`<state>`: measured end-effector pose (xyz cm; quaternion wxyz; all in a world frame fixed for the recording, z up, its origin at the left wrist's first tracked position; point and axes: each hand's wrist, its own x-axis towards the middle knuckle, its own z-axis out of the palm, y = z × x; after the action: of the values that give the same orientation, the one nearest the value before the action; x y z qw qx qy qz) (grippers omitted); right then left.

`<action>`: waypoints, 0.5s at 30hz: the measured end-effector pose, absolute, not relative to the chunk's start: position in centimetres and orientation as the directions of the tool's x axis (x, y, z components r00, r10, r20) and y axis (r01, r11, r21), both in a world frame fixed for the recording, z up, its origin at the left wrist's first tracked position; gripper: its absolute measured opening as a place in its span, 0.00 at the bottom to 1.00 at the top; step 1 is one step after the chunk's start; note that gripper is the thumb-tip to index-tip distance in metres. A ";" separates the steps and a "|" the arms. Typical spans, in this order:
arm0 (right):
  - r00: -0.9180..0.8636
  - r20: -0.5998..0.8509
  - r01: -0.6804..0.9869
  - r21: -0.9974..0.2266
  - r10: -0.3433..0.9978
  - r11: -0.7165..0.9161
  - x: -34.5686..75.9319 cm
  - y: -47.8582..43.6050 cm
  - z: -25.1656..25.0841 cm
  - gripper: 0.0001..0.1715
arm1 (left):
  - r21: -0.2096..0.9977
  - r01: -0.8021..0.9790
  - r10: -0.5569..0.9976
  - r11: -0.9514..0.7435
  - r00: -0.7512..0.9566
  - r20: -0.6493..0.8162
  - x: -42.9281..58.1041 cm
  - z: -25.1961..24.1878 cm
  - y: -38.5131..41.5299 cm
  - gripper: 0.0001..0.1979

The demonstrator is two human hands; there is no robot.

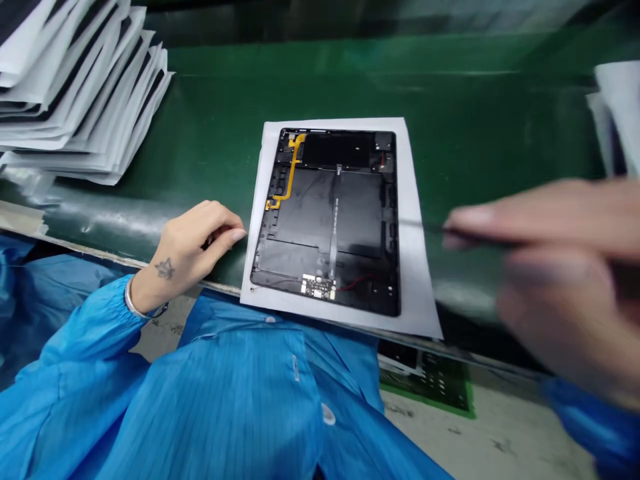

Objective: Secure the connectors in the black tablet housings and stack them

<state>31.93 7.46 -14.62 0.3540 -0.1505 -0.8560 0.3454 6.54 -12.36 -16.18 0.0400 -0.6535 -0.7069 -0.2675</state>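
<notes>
Green work surface point(500, 133) is filling most of the view. Blue coat point(240, 400) is covering the wearer below it. Stack of white sheets with dark layers point(100, 100) is sitting upper left. Single white sheet point(420, 287) is lying mid-surface, reaching the near edge. Open black tablet point(305, 207) is lying on that sheet, insides facing up. Right hand point(570, 267), motion-blurred, is hovering right of the sheet. Left hand point(193, 237) is resting near the sheet's left side, fingers curling in, thumb and index tips coming together. Yellow ribbon cable point(287, 187) is running down the tablet's left side. Thin dark tool point(423, 225), blurry, is pointing left toward the tablet, right fingers pinching it. Small circuit board point(318, 288) is sitting at the tablet's near edge.
</notes>
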 end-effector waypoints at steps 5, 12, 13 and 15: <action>-0.472 0.296 -0.048 -0.949 0.830 0.312 28.5 12.7 -17.2 0.09 | 0.462 0.880 0.914 0.108 -0.270 0.302 6.0 -16.1 -12.0 0.07; -0.431 0.157 -0.054 -0.987 0.888 0.149 28.5 14.1 -17.5 0.08 | 0.320 0.947 0.959 -0.008 -0.083 0.272 6.2 -16.4 -11.8 0.18; -0.428 0.161 -0.062 -0.987 0.889 0.149 28.4 14.4 -17.7 0.07 | 0.308 0.951 0.966 -0.040 -0.042 0.255 6.2 -16.5 -11.8 0.19; -0.407 0.196 -0.077 -0.981 0.892 0.181 28.3 15.3 -18.2 0.06 | 0.334 0.939 0.960 -0.084 -0.013 0.278 6.0 -16.6 -11.8 0.18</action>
<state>28.31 15.29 -18.19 0.4382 -0.3229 -0.6311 0.5527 5.99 -11.77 -16.55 -0.0242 -0.7022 -0.6762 -0.2215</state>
